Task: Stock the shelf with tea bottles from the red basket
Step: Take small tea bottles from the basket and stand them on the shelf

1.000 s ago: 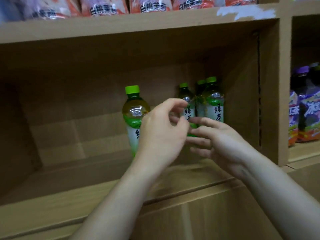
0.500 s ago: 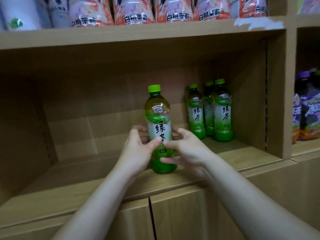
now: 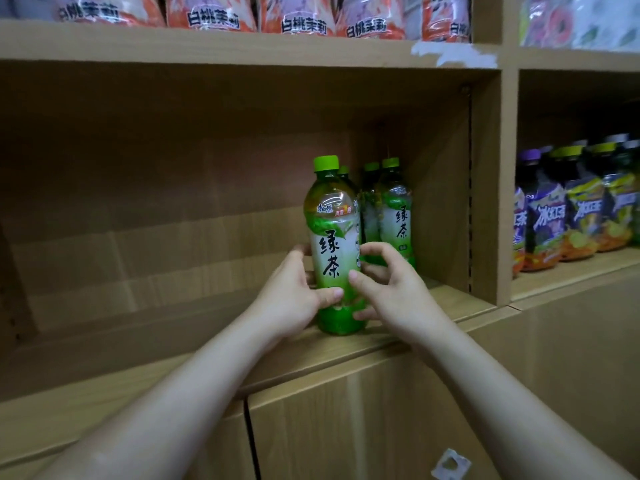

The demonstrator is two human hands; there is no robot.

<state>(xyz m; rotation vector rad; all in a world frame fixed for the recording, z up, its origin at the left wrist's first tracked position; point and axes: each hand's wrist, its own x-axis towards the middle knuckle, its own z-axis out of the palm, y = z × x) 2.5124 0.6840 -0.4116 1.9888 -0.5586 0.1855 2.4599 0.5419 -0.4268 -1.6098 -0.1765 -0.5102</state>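
A green tea bottle (image 3: 331, 237) with a green cap stands upright near the front edge of the wooden shelf (image 3: 173, 344). My left hand (image 3: 291, 299) grips its lower left side, thumb across the front. My right hand (image 3: 391, 289) holds its right side with curled fingers and thumb. Right behind it, three more green tea bottles (image 3: 394, 216) stand together against the shelf's right wall. The red basket is out of view.
The upper shelf (image 3: 242, 46) carries orange-labelled bottles. The compartment to the right holds purple and yellow labelled bottles (image 3: 571, 216). Cabinet doors (image 3: 346, 427) lie below the shelf. The left part of the shelf compartment is bare wood.
The bottle has moved right along the shelf front, from apart on the left to directly before the three rear bottles. Both hands went with it, still holding its lower body.
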